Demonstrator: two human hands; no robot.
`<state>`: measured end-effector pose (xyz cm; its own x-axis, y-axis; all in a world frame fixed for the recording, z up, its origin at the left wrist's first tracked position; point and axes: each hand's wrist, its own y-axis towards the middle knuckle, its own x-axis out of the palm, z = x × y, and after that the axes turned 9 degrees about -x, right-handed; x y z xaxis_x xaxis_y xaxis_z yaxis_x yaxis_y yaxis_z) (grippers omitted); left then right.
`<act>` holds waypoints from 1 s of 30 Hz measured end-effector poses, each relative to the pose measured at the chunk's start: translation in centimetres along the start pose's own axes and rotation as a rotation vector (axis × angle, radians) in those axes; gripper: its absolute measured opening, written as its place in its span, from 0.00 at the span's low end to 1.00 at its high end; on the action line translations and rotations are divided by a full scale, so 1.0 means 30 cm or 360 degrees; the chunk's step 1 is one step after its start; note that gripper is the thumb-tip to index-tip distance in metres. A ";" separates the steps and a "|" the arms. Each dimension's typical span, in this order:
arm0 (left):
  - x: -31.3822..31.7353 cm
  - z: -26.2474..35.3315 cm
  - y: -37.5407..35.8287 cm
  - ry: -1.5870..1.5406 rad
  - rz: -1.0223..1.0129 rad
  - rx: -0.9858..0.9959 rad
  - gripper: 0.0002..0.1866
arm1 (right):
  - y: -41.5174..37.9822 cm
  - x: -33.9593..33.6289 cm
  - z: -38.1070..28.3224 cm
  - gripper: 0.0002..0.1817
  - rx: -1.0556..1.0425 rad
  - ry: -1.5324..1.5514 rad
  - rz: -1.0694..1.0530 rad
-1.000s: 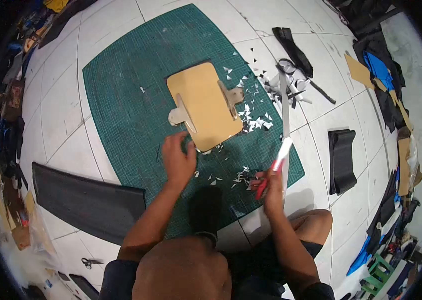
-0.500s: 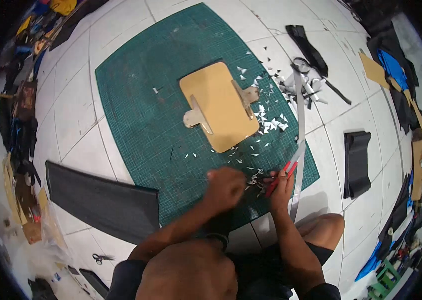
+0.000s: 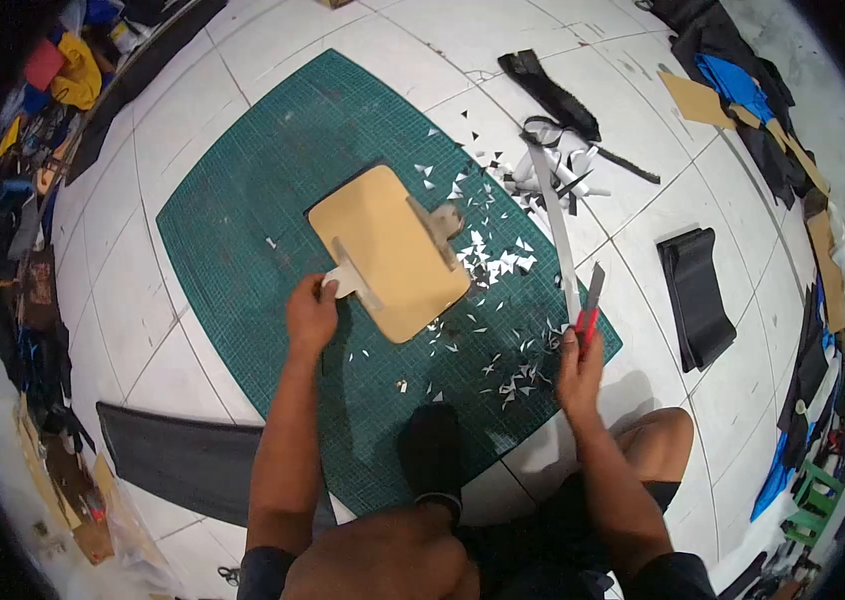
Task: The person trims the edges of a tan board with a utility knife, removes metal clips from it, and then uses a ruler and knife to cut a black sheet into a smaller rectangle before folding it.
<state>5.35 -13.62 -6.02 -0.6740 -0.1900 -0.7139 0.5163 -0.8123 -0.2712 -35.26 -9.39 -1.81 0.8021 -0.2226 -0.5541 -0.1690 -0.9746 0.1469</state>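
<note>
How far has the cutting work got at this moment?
Done: many small offcuts litter the green cutting mat beside the tan template, so trimming has happened. In hand: the left hand grips the template's tab; the right hand holds a red-handled cutter by a long grey strip. Left: black pieces lie uncut nearby.

The cutting mat (image 3: 273,190) is seen as matt green rubbery plastic printed with a fine grid, laid on glossy white floor tiles (image 3: 143,250). The template (image 3: 383,250), gripped at one tab by the left hand (image 3: 311,318), is seen as smooth, matt tan cardboard, and paper-like white and dark scraps (image 3: 493,255) are scattered beside it. The knife (image 3: 590,303) held in the right hand (image 3: 578,372) is shown with a red plastic handle and a dull grey metal blade, beside a long smooth grey strip (image 3: 555,225), and the folded piece (image 3: 695,295) looks like matt black cloth.
</note>
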 end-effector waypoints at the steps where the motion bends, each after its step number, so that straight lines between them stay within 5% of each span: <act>1: -0.038 0.009 0.022 0.0101 -0.0029 0.0021 0.18 | 0.019 -0.046 -0.004 0.14 0.0155 -0.0007 -0.0083; 5: -0.205 0.005 0.138 0.0476 -0.0146 0.0149 0.14 | -0.069 -0.172 0.099 0.22 0.0195 -0.0593 -0.0414; 8: -0.280 -0.021 0.224 0.0705 -0.0087 0.0487 0.13 | -0.208 -0.165 0.131 0.23 0.0310 -0.0658 -0.0350; 17: -0.207 0.129 0.285 0.0620 -0.0186 0.0758 0.12 | -0.219 -0.174 0.157 0.23 0.0395 -0.0743 -0.0240; 21: -0.119 0.171 0.202 0.0575 -0.0237 0.1012 0.11 | -0.205 -0.203 0.185 0.20 0.0620 -0.0401 -0.0197; 23: -0.054 0.182 0.122 0.0630 -0.0103 0.0934 0.16 | -0.150 -0.209 0.066 0.19 0.0972 0.0027 -0.0290; 24: -0.018 0.201 0.056 0.0638 0.0069 0.0952 0.18 | -0.157 -0.200 0.076 0.17 0.0839 0.0004 -0.0257; 28: 0.065 0.241 -0.170 0.0458 -0.0412 0.1214 0.36 | -0.212 -0.135 0.161 0.12 0.0476 0.0196 0.0161; 30: 0.110 0.220 -0.199 0.0667 -0.0503 0.1099 0.42 | -0.188 -0.159 0.084 0.12 0.0439 0.0074 0.0155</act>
<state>-3.45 -13.05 -2.50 -0.4115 0.2096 -0.8870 -0.1905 -0.9715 -0.1412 -39.57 -2.90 -2.07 0.7988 -0.3203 -0.5092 -0.3907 -0.9199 -0.0344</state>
